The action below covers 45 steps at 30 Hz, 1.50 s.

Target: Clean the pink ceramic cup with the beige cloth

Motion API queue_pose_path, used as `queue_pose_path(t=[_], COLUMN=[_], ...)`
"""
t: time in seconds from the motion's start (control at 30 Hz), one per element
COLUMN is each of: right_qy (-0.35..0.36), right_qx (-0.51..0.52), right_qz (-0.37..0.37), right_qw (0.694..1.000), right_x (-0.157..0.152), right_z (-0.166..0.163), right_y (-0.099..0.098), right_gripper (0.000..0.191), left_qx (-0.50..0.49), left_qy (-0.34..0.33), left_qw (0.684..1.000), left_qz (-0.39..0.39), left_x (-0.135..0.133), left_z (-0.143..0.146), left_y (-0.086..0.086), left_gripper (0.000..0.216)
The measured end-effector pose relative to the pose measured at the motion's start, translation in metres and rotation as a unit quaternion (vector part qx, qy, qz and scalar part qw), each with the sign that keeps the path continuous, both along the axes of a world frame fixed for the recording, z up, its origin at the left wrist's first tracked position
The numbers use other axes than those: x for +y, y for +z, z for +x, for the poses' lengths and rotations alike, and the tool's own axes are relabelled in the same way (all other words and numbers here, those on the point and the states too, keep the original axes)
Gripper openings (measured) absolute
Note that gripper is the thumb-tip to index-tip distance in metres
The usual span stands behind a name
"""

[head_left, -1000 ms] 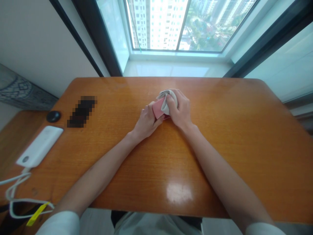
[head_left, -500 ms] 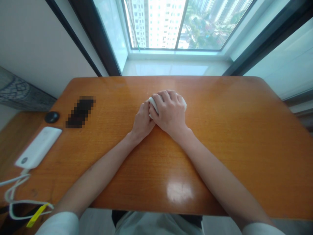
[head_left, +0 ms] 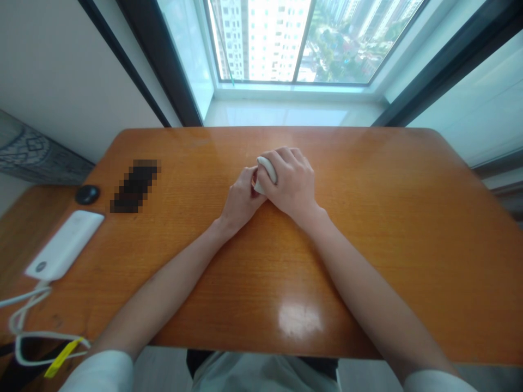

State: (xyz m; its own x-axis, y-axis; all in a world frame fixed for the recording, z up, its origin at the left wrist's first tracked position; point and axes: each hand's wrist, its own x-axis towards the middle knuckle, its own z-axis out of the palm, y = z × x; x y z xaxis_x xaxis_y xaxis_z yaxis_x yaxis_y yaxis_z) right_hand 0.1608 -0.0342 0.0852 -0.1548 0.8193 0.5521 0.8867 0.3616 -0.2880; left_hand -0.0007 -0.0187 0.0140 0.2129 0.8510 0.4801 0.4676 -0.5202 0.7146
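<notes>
Both hands meet over the middle of the brown wooden table [head_left: 392, 234]. My right hand [head_left: 292, 177] is closed over a soft white cloth [head_left: 267, 170], its fingers curled and the thumb pressed along the near side. A folded edge of the cloth shows between thumb and index finger; the rest is hidden in the palm. Against the cloth from the left, my left hand [head_left: 243, 196] is closed too, its fingertips partly behind the right hand. What it holds, if anything, is hidden, though a small reddish patch shows beside the cloth.
On the table's left side lie a white power bank [head_left: 65, 245] with a white cable [head_left: 30, 310] bearing a yellow tag [head_left: 63, 358], a round black object [head_left: 87, 194] and a pixelated dark item [head_left: 135, 187]. A window [head_left: 294, 43] stands beyond the far edge.
My right hand has shifted slightly right and turned, with its fingers curled tighter over the white cloth. My left hand has followed slightly rightward. The things on the left side stay put.
</notes>
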Motion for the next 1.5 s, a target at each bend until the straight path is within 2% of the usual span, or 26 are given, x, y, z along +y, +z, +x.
queue_pose_path(t=[0.2,0.5,0.7,0.97,1.17,1.37,1.5], right_qy=[-0.006,-0.003,0.026,0.073,0.094,0.081,0.083], right_qx=[0.051,0.134,0.207,0.31,0.395,0.466,0.511], right_qz=[-0.012,-0.03,-0.043,-0.052,-0.051,-0.045,-0.046], right_qw=[0.999,0.991,0.977,0.946,0.913,0.88,0.854], right_x=[0.003,0.008,0.013,0.015,0.02,0.03,0.032], right_z=[0.003,0.008,0.016,0.023,0.029,0.028,0.026], right_y=[0.0,0.0,-0.002,-0.012,-0.03,-0.052,-0.054], right_gripper=[0.022,0.022,0.026,0.029,0.038,0.044,0.042], left_qx=[0.001,-0.006,0.004,0.017,0.022,0.041,0.042], left_qy=[-0.009,-0.015,-0.013,-0.011,-0.004,0.008,0.007], left_qw=[1.0,1.0,1.0,1.0,0.999,0.999,0.999], left_qz=[0.008,-0.009,-0.016,-0.016,-0.024,-0.018,-0.026], left_x=[-0.001,-0.002,-0.003,-0.003,-0.004,-0.004,-0.004], left_z=[0.0,0.001,0.001,-0.001,-0.001,0.0,0.0], left_y=[0.004,0.007,0.006,0.006,0.006,0.006,0.006], left_gripper=[0.039,0.057,0.058,0.054,0.053,0.047,0.045])
